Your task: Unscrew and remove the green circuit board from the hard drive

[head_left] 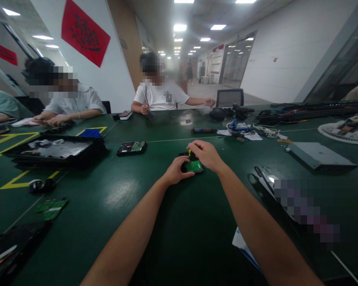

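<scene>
A small black device with a green circuit board (196, 166) lies on the dark green table (179, 222), in front of me. My left hand (179, 171) grips its left side, thumb along the near edge and fingers over the far left. From the right, my right hand (205, 154) is closed around a yellow-handled screwdriver (190, 152), held upright over the board. The tool's tip is too small to make out. Further left sits another black device with a green board (132, 147), touched by neither hand.
Black trays (56, 151) stand at the left, with loose green boards (51, 208) nearer. A silver metal box (321, 155), a bowl (239, 127) and cables are at the right. People (162, 95) sit across the table.
</scene>
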{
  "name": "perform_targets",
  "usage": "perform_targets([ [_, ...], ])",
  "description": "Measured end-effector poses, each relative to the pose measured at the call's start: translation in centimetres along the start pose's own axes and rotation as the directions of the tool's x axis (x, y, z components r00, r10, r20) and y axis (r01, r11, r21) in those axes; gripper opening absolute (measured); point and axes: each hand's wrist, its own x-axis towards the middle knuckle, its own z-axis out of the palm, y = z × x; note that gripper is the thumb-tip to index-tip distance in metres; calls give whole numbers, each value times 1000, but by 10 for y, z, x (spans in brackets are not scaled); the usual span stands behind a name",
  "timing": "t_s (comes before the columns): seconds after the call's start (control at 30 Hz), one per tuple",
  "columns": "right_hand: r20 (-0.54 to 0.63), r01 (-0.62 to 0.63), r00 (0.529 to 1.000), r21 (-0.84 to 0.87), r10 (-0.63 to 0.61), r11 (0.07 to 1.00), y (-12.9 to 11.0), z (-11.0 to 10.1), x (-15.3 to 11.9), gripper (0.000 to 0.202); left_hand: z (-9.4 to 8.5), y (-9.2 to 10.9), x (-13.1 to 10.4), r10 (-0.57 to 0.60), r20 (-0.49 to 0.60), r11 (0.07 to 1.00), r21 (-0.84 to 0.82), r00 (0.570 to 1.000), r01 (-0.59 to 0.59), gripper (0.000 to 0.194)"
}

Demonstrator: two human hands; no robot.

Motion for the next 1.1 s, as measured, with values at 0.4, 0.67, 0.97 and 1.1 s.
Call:
perform_targets([
  [0.4, 80, -70, 996, 314, 47, 947, 8, 5, 2, 35, 1, -1, -1, 29, -8, 1000, -3, 1000, -29, 63],
  [0.67, -89, -57, 994, 66, 63, 996, 9, 0, 3, 22, 1, -1, -1, 35, -9, 999, 11, 999, -35, 59],
  [0.97, 95, -95, 993, 334, 66, 938, 7, 1, 0, 33, 1, 0, -1, 42, -5, 999, 3, 999, -42, 61],
  [1.1, 86, -42, 996, 245, 21, 969, 10, -1, 2, 29, 1, 0, -1, 44, -5, 999, 4, 999, -44, 59],
])
